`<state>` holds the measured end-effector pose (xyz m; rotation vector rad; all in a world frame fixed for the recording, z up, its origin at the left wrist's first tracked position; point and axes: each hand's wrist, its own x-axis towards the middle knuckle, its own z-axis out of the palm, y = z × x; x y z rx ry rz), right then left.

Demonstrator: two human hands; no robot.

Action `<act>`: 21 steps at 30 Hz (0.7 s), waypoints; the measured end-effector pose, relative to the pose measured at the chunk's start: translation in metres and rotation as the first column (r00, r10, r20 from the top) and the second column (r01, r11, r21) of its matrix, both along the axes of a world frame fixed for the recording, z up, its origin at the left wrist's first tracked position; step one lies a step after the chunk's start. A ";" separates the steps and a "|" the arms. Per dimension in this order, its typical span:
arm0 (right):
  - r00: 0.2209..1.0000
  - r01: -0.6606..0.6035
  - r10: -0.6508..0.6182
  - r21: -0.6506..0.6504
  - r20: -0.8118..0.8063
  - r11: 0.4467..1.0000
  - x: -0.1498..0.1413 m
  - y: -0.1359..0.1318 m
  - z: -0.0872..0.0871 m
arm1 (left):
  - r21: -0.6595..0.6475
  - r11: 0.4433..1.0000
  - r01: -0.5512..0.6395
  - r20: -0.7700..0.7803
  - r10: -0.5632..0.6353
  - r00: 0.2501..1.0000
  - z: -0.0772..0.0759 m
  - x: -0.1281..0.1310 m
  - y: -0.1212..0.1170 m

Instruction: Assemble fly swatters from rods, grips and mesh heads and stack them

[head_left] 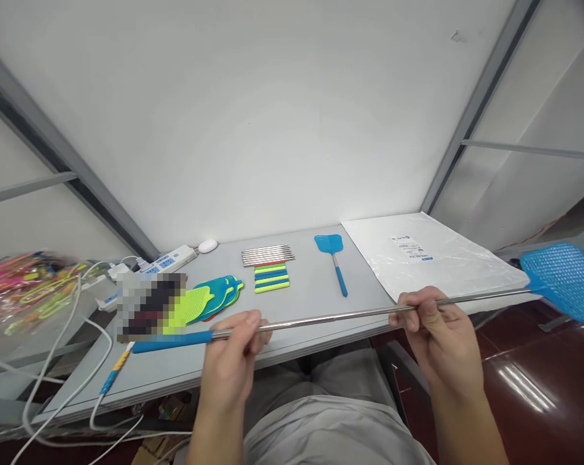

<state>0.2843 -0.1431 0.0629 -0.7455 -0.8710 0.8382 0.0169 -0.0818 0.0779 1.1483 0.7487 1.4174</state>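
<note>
A blue fly swatter with a long metal rod (321, 319) stretches across in front of me above the table edge. My left hand (231, 355) is closed round the rod just beside its blue grip (175, 340). Further right, my right hand (434, 329) pinches the rod near the blue mesh head (565, 281), which sticks out past the table's right end. On the table lies a second, shorter blue fly swatter (335, 261). Several metal rods (267, 254) lie behind a row of green and blue grips (271, 279). Loose swatter heads (219, 297) are piled at left.
A white plastic bag (383, 252) with a label covers the table's right side. Power strips (170, 259) and a white mouse-like object (207, 246) sit at the back left. White cables (71, 303) hang at left, near bagged colourful items (30, 284). A pixelated patch hides one object.
</note>
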 end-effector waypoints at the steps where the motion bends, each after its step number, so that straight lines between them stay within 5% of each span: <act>1: 1.000 0.027 -0.027 -0.004 -0.006 1.000 0.004 0.000 0.000 | 0.004 0.999 -0.035 0.016 0.035 0.999 0.001 -0.004 0.003; 13: 0.947 0.250 -0.241 0.013 -0.214 0.968 0.039 0.000 0.008 | -0.116 0.950 -0.290 0.174 0.307 0.936 0.008 -0.032 0.017; 21: 0.872 0.349 -0.326 -0.002 -0.365 0.937 0.053 0.009 0.003 | -0.144 0.952 -0.269 0.273 0.299 0.914 0.002 -0.012 0.018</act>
